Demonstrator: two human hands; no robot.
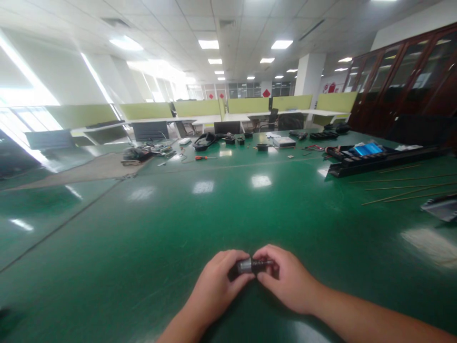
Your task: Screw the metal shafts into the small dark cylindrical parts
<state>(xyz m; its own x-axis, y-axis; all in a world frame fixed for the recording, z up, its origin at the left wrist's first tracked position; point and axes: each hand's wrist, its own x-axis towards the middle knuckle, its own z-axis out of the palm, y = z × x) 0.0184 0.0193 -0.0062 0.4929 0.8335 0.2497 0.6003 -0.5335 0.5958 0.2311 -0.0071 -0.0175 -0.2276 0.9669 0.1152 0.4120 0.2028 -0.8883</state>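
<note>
Low in the middle of the head view, a small grey metal cylinder with a thinner, dark ribbed shaft [245, 265] lies sideways between my two hands. My left hand [219, 281] is closed round its thicker left end, thumb below and fingers above. On the other side, my right hand [285, 276] pinches the thin right end with fingertips and thumb. Both hands are just over the green tabletop [171, 224]. My fingers cover the two ends of the part, and its exact kind cannot be made out.
An orange screwdriver [202, 157] and several dark small parts lie toward the table's far side. At right are a black metal channel [371, 162], a bright blue item [367, 149] and several thin rods [403, 186]. A cluttered heap [143, 151] sits at far left.
</note>
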